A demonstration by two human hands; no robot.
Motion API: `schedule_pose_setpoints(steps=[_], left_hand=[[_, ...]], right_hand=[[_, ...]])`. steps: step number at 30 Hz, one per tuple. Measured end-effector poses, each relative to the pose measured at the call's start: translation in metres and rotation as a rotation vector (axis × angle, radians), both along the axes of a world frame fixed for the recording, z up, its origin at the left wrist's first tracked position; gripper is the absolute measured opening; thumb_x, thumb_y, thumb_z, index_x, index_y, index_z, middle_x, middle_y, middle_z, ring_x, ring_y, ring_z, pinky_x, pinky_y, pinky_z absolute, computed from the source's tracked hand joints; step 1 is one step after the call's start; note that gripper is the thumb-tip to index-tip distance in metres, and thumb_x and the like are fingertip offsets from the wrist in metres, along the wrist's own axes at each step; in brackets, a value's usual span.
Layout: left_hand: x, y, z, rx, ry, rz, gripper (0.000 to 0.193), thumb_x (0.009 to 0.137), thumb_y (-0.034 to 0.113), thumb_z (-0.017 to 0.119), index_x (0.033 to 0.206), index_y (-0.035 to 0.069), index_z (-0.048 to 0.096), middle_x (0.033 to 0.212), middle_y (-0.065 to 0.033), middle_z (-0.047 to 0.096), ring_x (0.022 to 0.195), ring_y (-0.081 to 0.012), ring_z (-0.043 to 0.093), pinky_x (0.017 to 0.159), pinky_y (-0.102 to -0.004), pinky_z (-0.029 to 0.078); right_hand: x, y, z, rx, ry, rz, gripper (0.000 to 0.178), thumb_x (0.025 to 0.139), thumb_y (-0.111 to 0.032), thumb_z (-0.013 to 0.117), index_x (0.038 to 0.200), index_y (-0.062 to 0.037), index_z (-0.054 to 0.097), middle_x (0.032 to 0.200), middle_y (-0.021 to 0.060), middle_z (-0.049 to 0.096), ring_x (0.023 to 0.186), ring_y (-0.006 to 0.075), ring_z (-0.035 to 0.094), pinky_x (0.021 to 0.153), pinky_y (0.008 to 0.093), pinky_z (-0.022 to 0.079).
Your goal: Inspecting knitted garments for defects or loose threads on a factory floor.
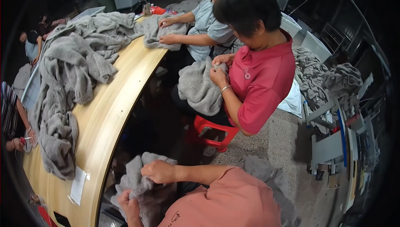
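A grey fuzzy knit garment (pixel 143 189) is bunched up in front of my body, beside the table's edge. My left hand (pixel 129 205) is closed on its lower left part, with the fingers pinching a fold. Higher up and slightly to the right, my right hand (pixel 159 171) is curled round the upper part of the same cloth. Folds of knit hide the fingertips of both hands, so I cannot see whether a small tool is in them. Part of the garment hangs down into shadow between my forearms.
A curved wooden table (pixel 110 106) bears a long heap of grey knits (pixel 71 68) and a white paper (pixel 78 185). A co-worker in a red shirt (pixel 264 77) sits on a red stool (pixel 214 133), handling knitwear. Another co-worker (pixel 208 22) works beyond. More knits (pixel 325 77) lie at right.
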State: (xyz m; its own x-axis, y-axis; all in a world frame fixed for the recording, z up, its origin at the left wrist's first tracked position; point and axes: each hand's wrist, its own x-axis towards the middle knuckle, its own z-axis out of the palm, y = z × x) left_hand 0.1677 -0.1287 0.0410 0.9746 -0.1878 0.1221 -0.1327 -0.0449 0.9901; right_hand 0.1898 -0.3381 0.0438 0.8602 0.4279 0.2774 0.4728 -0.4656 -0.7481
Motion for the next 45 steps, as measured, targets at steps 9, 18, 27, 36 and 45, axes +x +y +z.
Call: schedule_pose_setpoints(steps=[9, 18, 27, 36, 45], left_hand=[[-0.004, -0.025, 0.041, 0.391, -0.171, 0.08, 0.009, 0.079, 0.006, 0.058, 0.074, -0.001, 0.056, 0.057, -0.0044, 0.052, 0.052, -0.0065, 0.045, 0.047, -0.0225, 0.036], [-0.025, -0.003, 0.052, 0.696, -0.079, 0.028, 0.019, 0.061, 0.004, 0.062, 0.079, 0.002, 0.056, 0.061, -0.0079, 0.05, 0.054, -0.0177, 0.046, 0.05, -0.0289, 0.034], [-0.003, -0.02, 0.04, 0.24, 0.117, 0.023, 0.006, 0.069, 0.001, 0.057, 0.075, 0.0, 0.056, 0.061, -0.0051, 0.054, 0.055, -0.0123, 0.05, 0.05, -0.0245, 0.039], [-0.014, -0.008, 0.025, -0.124, 0.357, 0.07, 0.008, 0.079, 0.009, 0.059, 0.074, 0.002, 0.058, 0.059, 0.0039, 0.052, 0.049, -0.0003, 0.04, 0.042, -0.0171, 0.031], [-0.014, 0.008, 0.022, -0.018, 0.459, -0.165, 0.01, 0.07, 0.009, 0.067, 0.073, 0.002, 0.06, 0.061, 0.0035, 0.055, 0.052, -0.0018, 0.044, 0.044, -0.0175, 0.033]], right_hand=[[-0.017, 0.021, 0.028, 0.234, -0.043, 0.137, 0.028, 0.064, -0.011, 0.061, 0.089, -0.0048, 0.049, 0.083, 0.0129, 0.051, 0.071, 0.035, 0.053, 0.059, 0.0408, 0.043], [-0.015, 0.046, -0.003, 0.416, 0.05, 0.176, 0.007, 0.06, -0.005, 0.049, 0.065, 0.0002, 0.048, 0.066, 0.017, 0.052, 0.066, 0.0361, 0.051, 0.057, 0.0416, 0.04], [-0.006, 0.021, 0.003, -0.074, -0.149, -0.075, 0.019, 0.056, -0.002, 0.051, 0.075, -0.0035, 0.05, 0.071, 0.0135, 0.05, 0.061, 0.0309, 0.053, 0.051, 0.0385, 0.044], [0.001, 0.038, 0.007, 0.313, 0.113, 0.192, 0.016, 0.068, -0.003, 0.062, 0.083, -0.0008, 0.055, 0.074, 0.0108, 0.055, 0.061, 0.0233, 0.053, 0.056, 0.0283, 0.043], [-0.001, 0.034, -0.005, 0.783, 0.964, 0.262, 0.011, 0.081, -0.003, 0.05, 0.085, 0.0037, 0.059, 0.077, 0.0024, 0.059, 0.068, 0.0054, 0.051, 0.062, 0.0192, 0.041]])
